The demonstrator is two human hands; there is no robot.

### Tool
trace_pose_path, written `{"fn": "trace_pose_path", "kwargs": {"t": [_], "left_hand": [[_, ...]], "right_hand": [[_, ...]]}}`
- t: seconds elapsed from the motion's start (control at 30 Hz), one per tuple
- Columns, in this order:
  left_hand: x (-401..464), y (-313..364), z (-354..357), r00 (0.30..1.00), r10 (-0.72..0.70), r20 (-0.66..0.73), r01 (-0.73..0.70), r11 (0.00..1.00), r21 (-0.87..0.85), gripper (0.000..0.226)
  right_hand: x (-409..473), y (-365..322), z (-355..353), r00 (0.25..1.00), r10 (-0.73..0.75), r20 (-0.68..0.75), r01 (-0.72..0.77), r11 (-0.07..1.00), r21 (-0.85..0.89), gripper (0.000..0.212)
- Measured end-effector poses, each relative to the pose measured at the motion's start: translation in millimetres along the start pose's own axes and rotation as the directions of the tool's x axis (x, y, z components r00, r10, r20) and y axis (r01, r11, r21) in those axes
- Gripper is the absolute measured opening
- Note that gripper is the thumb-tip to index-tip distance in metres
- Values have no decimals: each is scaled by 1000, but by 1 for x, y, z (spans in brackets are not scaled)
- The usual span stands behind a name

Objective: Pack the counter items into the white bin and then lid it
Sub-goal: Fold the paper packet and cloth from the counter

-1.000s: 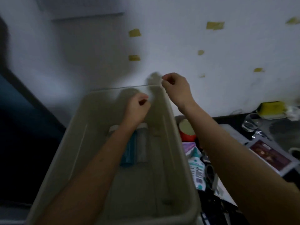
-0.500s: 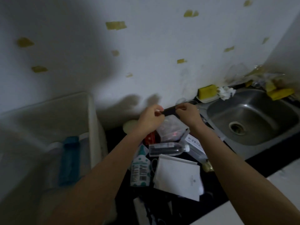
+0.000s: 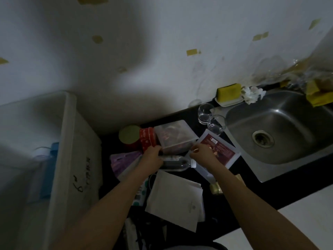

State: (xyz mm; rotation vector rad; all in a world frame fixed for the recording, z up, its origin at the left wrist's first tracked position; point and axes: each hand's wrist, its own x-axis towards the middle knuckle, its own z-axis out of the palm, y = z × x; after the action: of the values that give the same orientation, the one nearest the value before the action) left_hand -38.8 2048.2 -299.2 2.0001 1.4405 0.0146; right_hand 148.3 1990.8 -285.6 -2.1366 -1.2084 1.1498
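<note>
A dim kitchen: a black counter (image 3: 252,175) runs under a white wall dotted with yellowish tape scraps, with a steel sink (image 3: 281,127) set into it at the right. Both hands meet over the clutter in the middle of the counter. The left hand (image 3: 153,157) has its fingers curled down at the near left corner of a clear plastic container (image 3: 175,137), touching it, with a clear bottle (image 3: 177,162) lying on its side just under and beside the knuckles; whether the fingers actually grasp either one I cannot tell. The right hand (image 3: 202,156) sits at the container's near right corner, fingers bent over it and over the edge of a dark red packet (image 3: 219,150); its grasp is likewise unclear. Just left of the container lies a red can (image 3: 146,139) with a pale lid, and below it a purple pouch (image 3: 122,160). A white envelope (image 3: 175,198) lies nearer the person, between the forearms. Two drinking glasses (image 3: 209,117) stand between the container and the sink, and a yellow sponge (image 3: 228,92) rests against the wall. The white bin (image 3: 75,159) stands at the far left, well apart from both hands, unlidded, with a blue item (image 3: 50,170) inside.
</note>
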Motion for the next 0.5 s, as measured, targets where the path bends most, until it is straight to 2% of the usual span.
{"fn": "trace_pose_path", "kwargs": {"t": [0.13,0.37,0.5], "left_hand": [[4,-15,1,986,-39,-163,35,999,-30,30],[7,-28,3,982,-68,-178,65,998,-20,31],[6,-32,7,965,-117,-235,105,993,-63,29]], "right_hand": [[19,-8,9,1000,-20,25,20,999,-26,24],[39,-25,29,991,-57,119,60,998,-18,28],[35,-20,32,992,-31,121,36,999,-37,26]]}}
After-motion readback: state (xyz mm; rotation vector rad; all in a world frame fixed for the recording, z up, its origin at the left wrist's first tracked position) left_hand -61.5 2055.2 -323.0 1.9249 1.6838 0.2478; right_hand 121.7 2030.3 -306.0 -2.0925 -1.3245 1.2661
